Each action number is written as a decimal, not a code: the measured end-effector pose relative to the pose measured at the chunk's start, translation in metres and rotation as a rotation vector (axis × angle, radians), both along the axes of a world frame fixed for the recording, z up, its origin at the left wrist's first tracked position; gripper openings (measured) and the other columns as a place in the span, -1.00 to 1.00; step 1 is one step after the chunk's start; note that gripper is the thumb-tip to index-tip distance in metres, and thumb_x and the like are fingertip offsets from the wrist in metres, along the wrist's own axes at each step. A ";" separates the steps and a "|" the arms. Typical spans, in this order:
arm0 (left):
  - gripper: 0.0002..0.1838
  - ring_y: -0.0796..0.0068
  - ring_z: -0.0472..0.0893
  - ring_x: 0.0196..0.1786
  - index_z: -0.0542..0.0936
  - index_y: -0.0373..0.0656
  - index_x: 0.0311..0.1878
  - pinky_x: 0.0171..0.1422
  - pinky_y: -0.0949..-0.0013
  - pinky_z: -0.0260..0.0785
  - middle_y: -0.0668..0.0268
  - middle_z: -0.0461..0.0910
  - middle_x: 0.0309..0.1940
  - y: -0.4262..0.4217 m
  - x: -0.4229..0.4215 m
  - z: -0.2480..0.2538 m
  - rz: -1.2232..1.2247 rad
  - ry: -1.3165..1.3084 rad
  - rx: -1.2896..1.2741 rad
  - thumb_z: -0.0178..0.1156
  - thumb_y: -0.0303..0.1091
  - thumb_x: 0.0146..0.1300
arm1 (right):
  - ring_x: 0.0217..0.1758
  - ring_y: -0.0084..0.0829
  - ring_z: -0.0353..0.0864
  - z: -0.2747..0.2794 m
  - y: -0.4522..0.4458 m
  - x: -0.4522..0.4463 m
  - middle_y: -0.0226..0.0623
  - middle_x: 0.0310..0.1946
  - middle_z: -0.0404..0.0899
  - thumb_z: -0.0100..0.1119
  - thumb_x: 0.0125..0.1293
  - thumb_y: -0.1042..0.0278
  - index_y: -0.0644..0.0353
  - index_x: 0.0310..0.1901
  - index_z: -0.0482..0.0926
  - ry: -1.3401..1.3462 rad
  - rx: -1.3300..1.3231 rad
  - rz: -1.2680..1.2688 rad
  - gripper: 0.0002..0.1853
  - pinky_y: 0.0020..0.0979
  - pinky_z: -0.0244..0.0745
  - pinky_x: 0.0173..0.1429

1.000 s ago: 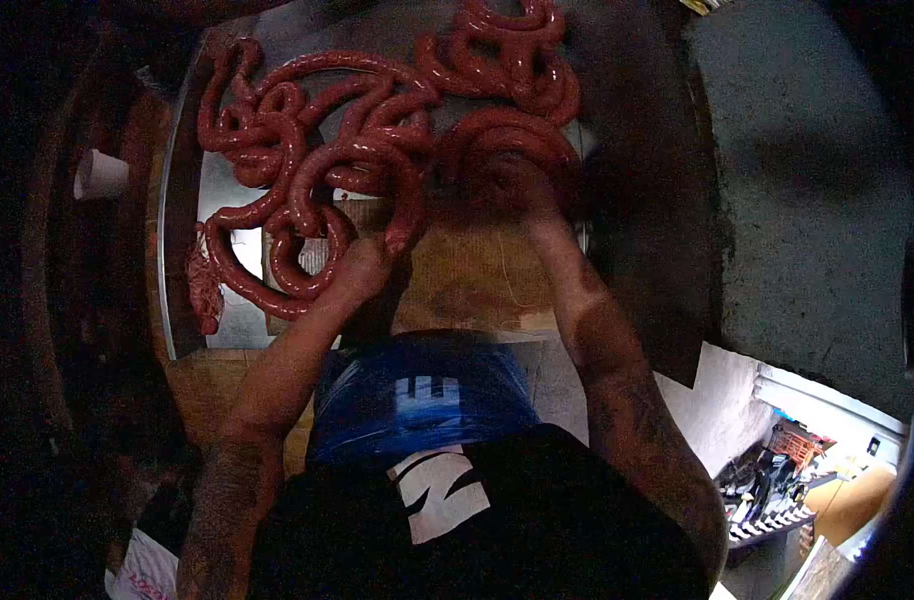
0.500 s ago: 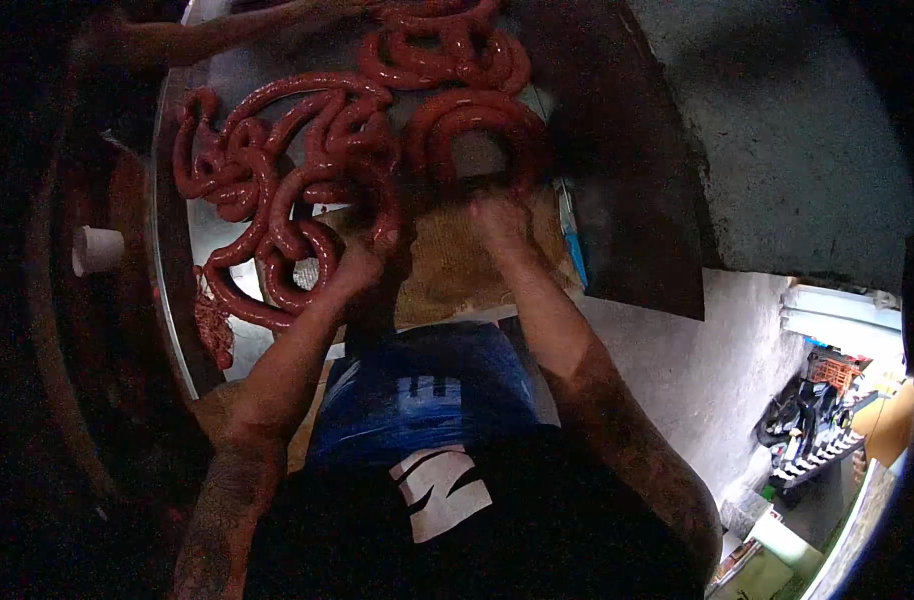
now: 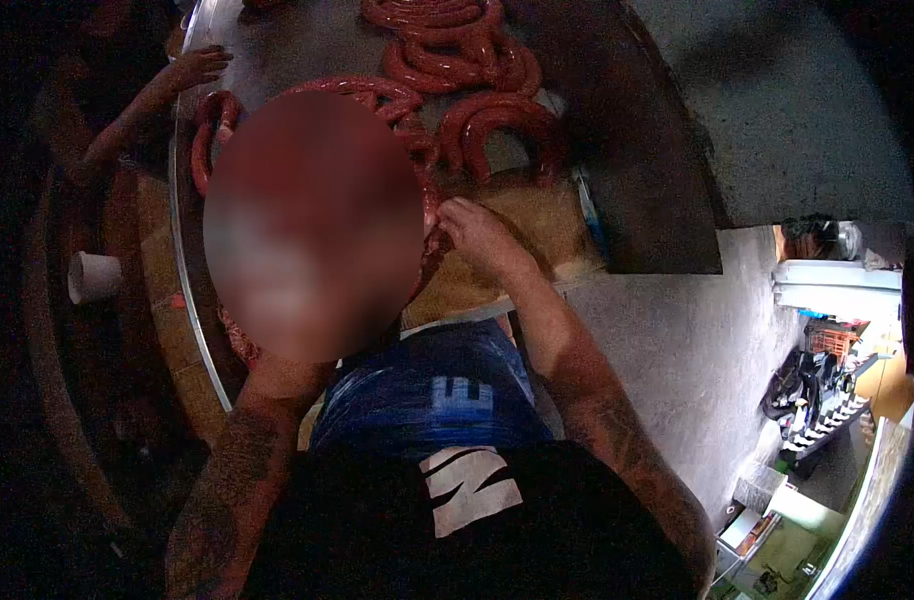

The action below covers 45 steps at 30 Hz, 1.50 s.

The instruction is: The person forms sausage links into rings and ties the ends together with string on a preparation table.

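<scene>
My right hand (image 3: 474, 233) is closed, its fingertips pinching part of a raw red sausage (image 3: 432, 240) above the brown board (image 3: 477, 285). A large blurred patch hides my left hand and most of the sausage heap on the left; only my left forearm shows below it. Loops of that heap (image 3: 352, 88) stick out above the blur. Just beyond my right hand lies a curved sausage coil (image 3: 467, 130). Farther off are another coil (image 3: 467, 65) and a third one (image 3: 427, 14) at the top edge.
A knife with a blue handle (image 3: 594, 228) lies along the board's right side. Another person's hand (image 3: 195, 68) reaches over the table's left metal edge (image 3: 182, 230). A white cup (image 3: 95, 277) stands at the left. Shelving with an orange crate (image 3: 830, 342) is at lower right.
My right hand has moved left off the board's far edge to the sausage. The other person's arm has drawn back leftward. The blur now covers my left hand.
</scene>
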<state>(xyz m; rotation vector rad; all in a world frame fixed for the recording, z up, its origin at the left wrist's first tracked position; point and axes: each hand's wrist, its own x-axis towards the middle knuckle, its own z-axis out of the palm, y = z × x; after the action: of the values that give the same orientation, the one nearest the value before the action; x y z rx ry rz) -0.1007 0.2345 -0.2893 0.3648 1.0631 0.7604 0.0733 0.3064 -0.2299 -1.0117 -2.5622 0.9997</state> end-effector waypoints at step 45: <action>-0.78 0.48 0.39 -0.52 0.54 -0.10 -0.29 -0.55 0.35 0.16 0.38 0.43 -0.54 -0.007 -0.010 -0.004 -0.304 0.595 0.376 -0.04 -0.24 0.41 | 0.14 -0.24 0.51 -0.027 -0.076 0.017 -0.19 -0.02 0.56 0.07 0.34 0.31 0.19 -0.22 0.59 1.123 -0.626 -0.472 -0.83 -0.22 0.21 0.37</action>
<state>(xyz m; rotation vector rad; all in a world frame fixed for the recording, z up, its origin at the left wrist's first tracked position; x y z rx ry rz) -0.1108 0.2275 -0.2932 1.0992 1.3735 0.5843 0.0906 0.2305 -0.2574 -0.7471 -1.0749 1.6136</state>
